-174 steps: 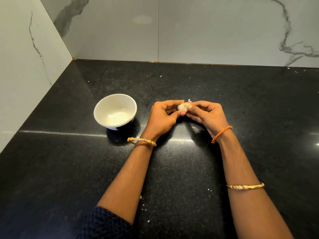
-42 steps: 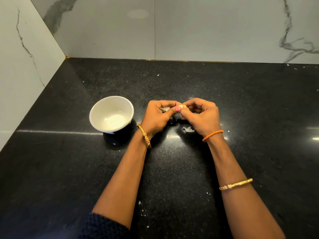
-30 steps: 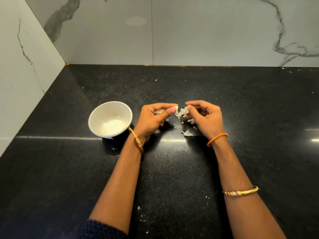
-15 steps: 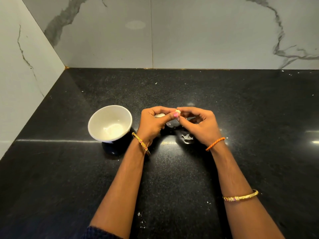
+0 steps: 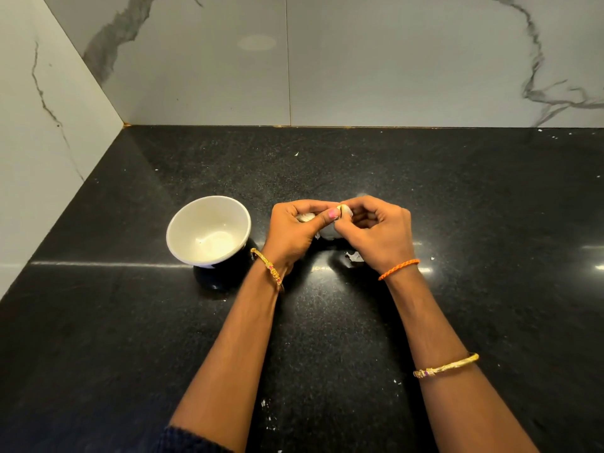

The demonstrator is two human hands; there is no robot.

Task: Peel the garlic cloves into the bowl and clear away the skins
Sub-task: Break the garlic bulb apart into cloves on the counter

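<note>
Both hands meet over the black counter, just right of the white bowl [image 5: 209, 231]. My left hand [image 5: 294, 231] grips the garlic [image 5: 330, 231], its thumb with a pink nail pressed on top. My right hand [image 5: 376, 233] pinches the garlic's papery skin at the top with curled fingers. Most of the garlic is hidden inside the two hands. A torn piece of skin [image 5: 354, 256] lies on the counter under my right hand. The bowl holds no cloves that I can see.
The black stone counter [image 5: 457, 207] runs to marble walls at the back and left. Small white flecks of skin [image 5: 266, 410] are scattered near the front between my forearms and at the far right back edge.
One second ago the hands were slightly apart with skin tearing between them; they have come back together on the garlic. A skin piece has dropped to the counter under my right hand.
</note>
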